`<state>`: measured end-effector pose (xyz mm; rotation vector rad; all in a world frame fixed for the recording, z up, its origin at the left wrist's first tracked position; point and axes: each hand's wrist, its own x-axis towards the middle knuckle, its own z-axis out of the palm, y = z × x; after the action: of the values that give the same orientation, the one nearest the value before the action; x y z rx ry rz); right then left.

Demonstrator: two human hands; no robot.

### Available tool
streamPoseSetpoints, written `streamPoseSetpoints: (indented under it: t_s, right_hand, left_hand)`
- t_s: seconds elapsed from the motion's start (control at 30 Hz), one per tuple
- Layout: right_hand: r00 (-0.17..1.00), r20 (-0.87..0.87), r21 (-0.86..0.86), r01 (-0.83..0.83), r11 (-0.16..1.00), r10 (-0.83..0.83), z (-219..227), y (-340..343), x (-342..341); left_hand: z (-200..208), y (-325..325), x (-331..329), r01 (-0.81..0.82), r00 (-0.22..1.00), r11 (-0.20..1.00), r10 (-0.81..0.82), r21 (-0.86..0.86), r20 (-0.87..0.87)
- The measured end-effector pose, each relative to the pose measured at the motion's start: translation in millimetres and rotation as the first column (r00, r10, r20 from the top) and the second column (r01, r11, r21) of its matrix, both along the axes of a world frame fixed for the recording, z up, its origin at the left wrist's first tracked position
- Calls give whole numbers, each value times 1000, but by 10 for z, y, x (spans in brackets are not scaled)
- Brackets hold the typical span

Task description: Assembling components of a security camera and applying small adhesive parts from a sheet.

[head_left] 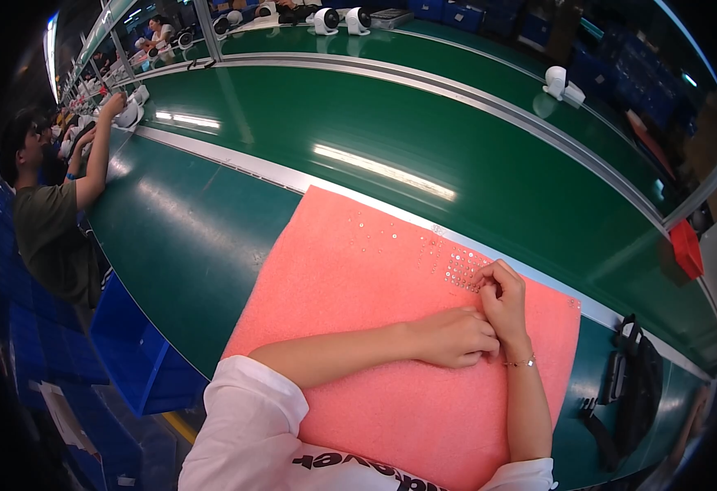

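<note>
A pink foam sheet [350, 286] lies on the green bench under both my forearms. Near its far edge, small round shiny pieces [462, 268] are set out in a tight grid, with others scattered to the left; their exact kind is too small to tell. My right hand [503, 303] is at the right end of this grid, fingers bent and thumb against the index finger; anything pinched there is hidden. My left hand [455, 337] rests knuckles up on the foam against my right wrist. Its fingers are curled, and the inside of the hand is out of sight.
Beyond the foam runs a green conveyor belt [358, 131] with metal rails. White camera-like devices [326, 22] stand on the far line. A black strapped bag [638, 393] lies at right, near a red bin [686, 250]. At left a co-worker [56, 213] reaches toward the belt, near a blue crate [142, 352].
</note>
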<state>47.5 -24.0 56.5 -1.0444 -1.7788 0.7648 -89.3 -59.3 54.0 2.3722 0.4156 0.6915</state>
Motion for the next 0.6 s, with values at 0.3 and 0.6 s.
streamPoseSetpoints:
  t_s: [0.3, 0.6]
  right_hand:
    - [1000, -4, 3, 11, 1000, -11, 28, -15, -6]
    - [1000, 1, 19, -1, 1000, 1, 20, -9, -24]
  left_hand:
    - [5, -1, 10, 0, 1000, 1000, 0, -31, -10]
    - [3, -2, -2, 4, 1000, 998, -4, -64, -9]
